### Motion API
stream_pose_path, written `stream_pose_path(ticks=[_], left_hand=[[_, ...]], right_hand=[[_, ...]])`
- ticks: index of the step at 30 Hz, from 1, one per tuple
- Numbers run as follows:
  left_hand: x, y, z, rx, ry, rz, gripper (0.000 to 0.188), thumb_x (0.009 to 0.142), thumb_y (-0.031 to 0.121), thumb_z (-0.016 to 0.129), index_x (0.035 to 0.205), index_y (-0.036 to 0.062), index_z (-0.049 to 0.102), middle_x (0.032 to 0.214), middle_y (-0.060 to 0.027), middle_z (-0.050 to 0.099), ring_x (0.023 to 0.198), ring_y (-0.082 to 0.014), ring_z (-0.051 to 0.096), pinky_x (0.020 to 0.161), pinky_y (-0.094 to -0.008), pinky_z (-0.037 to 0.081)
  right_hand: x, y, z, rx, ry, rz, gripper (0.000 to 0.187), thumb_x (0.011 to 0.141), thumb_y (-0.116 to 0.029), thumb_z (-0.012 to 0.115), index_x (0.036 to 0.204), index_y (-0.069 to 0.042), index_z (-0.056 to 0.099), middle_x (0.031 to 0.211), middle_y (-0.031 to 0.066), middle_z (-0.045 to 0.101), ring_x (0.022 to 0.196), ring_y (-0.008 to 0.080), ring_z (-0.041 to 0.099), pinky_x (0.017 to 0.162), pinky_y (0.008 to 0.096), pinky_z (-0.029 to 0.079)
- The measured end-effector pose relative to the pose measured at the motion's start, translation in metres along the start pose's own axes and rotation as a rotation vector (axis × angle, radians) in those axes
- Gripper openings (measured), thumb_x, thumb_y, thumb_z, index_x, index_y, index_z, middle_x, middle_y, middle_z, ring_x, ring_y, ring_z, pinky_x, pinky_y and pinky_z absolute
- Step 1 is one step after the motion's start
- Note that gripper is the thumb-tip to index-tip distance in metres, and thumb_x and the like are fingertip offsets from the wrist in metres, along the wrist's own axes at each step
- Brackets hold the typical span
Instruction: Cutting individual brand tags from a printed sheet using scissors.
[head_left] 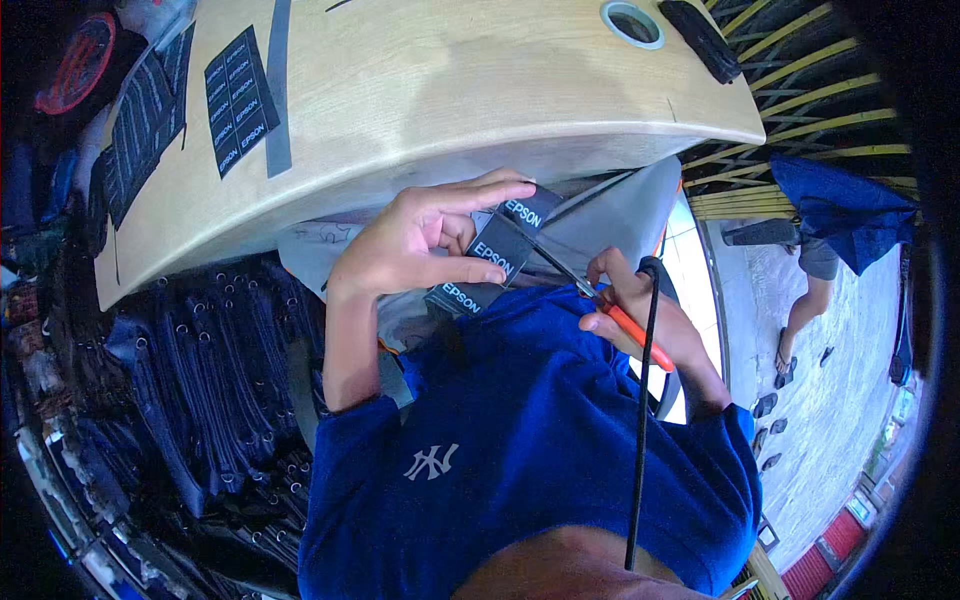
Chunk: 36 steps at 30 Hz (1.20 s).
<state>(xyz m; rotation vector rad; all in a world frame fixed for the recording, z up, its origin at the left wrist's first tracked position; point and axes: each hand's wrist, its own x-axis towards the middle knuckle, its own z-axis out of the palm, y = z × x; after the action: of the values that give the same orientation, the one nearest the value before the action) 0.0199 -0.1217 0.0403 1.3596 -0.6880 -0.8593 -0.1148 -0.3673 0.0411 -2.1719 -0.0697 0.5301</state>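
1. The left hand [405, 240] is clamped on a black strip of labels [490, 258], its thumb pressed on the strip's face and a fingertip at the upper end
2. The strip lies just right of the left palm, slanting, its lower part hanging below the thumb
3. The right hand [655, 310] is clamped on the orange handles of the scissors [642, 338]
4. The scissors' blades point up and left from the right hand and reach the strip's right side; whether they are parted I cannot tell
5. Beyond both hands is a pale table [390, 75]
6. Up and left of the left hand, on that table, lie a sheet of labels [238, 100] and a grey strip [279, 120]
7. Down and left of the left hand is a pile of dark straps [210, 380]
8. A black cord [642, 430] runs downward beside the right hand
9. Well right of the right hand shows another person's leg [812, 310]
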Motion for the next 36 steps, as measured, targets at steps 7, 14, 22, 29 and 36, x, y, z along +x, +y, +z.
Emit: stream_pose_path(ticks=[7,14,22,29,36], left_hand=[[-0.003,-0.002,-0.007,0.005,-0.008,-0.032,0.069,0.068,-0.01,0.073,0.131,0.0043,0.049,0.143,-0.0086,0.038,0.062,0.0005,0.04,0.053,-0.017,0.038],[-0.002,-0.001,-0.008,-0.059,0.115,0.074,0.071,0.067,-0.014,0.071,0.132,0.0011,0.046,0.143,-0.0093,0.037,0.061,0.0001,0.042,0.053,-0.0156,0.038],[0.023,0.026,-0.026,-0.012,0.33,0.199,0.068,0.069,-0.012,0.071,0.132,-0.0029,0.044,0.14,-0.012,0.04,0.068,-0.0033,0.057,0.062,-0.0184,0.048],[0.061,0.024,-0.105,0.391,0.669,0.126,0.082,0.07,0.003,0.075,0.141,0.0127,0.035,0.073,-0.0001,0.058,0.055,-0.0025,0.045,0.044,-0.022,0.033],[0.038,0.034,-0.063,0.301,0.73,0.292,0.066,0.071,0.001,0.076,0.129,0.0028,0.045,0.114,-0.0146,0.058,0.057,-0.0036,0.051,0.047,-0.0183,0.04]], right_hand=[[-0.004,-0.003,-0.006,-0.037,-0.079,0.01,0.061,0.081,-0.053,0.063,0.106,-0.003,0.037,0.079,0.0174,0.056,0.072,0.03,0.06,0.065,0.0396,0.045],[-0.007,0.024,0.019,0.542,0.142,-0.01,0.096,0.056,-0.078,0.065,0.109,-0.006,0.031,0.057,0.0002,0.046,0.05,0.0079,0.044,0.047,0.0225,0.028],[0.007,0.021,0.035,0.633,0.241,-0.068,0.094,0.06,-0.078,0.062,0.111,-0.006,0.028,0.055,-0.0018,0.041,0.044,0.0053,0.039,0.041,0.0189,0.025],[0.027,0.005,0.047,0.745,0.351,-0.305,0.091,0.066,-0.064,0.071,0.117,-0.006,0.026,0.058,-0.0005,0.044,0.049,0.0068,0.04,0.046,0.0214,0.026],[0.052,-0.011,0.042,0.86,0.48,-0.406,0.1,0.059,-0.067,0.073,0.12,-0.006,0.024,0.058,-0.0017,0.043,0.049,0.0064,0.041,0.047,0.0198,0.03]])
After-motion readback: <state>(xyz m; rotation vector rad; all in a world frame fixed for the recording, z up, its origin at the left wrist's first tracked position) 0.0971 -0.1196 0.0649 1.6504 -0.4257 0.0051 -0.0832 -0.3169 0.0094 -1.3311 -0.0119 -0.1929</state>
